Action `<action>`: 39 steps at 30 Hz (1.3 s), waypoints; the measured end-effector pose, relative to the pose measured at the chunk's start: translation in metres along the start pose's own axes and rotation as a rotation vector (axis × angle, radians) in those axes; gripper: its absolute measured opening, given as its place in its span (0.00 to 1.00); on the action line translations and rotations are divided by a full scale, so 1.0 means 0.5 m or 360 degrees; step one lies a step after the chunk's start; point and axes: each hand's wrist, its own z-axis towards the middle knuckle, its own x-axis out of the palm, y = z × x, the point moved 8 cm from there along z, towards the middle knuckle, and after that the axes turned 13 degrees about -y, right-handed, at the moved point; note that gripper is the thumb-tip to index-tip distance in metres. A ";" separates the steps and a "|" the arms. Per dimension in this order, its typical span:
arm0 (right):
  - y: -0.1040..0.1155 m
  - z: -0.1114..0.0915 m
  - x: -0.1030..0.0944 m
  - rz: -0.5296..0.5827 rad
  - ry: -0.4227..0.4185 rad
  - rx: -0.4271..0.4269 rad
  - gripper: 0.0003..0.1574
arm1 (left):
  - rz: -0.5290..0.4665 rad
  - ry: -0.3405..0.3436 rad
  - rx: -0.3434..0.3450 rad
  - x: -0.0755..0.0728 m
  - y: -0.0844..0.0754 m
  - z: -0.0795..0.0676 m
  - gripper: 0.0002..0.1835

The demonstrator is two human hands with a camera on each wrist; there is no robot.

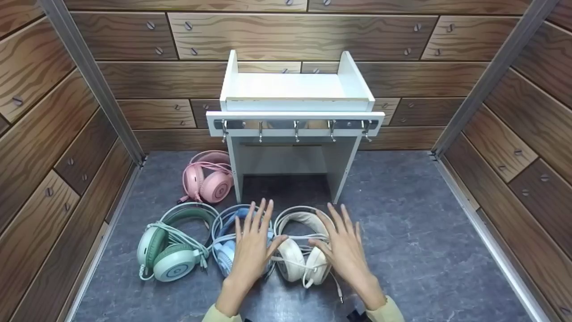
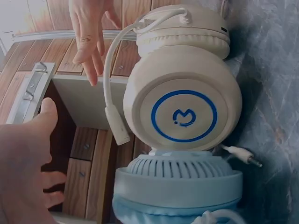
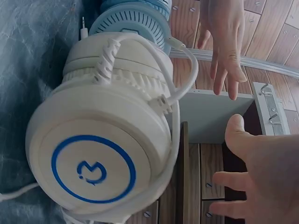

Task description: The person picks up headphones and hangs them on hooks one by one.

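Fingers spread, my left hand [image 1: 253, 248] hovers over the blue headphones [image 1: 225, 256] and hides part of them in the head view. My right hand [image 1: 346, 248], also with spread fingers, is above the right side of the white headphones [image 1: 290, 259]. Neither hand holds anything. The white pair shows a blue ring and logo on its ear cup [image 2: 184, 116] in the left wrist view, and its cable [image 3: 175, 154] loops beside the cup in the right wrist view. Green headphones [image 1: 174, 264] with a bundled cable lie left of the blue pair. Pink headphones [image 1: 216, 185] lie behind them.
A white stand [image 1: 290, 105] with an open top tray and a front rail of several metal hooks [image 1: 296, 129] stands at the back middle. Wood-patterned walls [image 1: 304, 36] with metal corner posts [image 1: 96, 80] enclose the grey floor [image 1: 424, 232].
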 end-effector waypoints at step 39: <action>-0.007 0.348 -0.309 0.0314 -0.0980 -0.0270 0.15 | -0.0072 -0.0014 -0.0485 0.008 -0.040 -0.118 0.20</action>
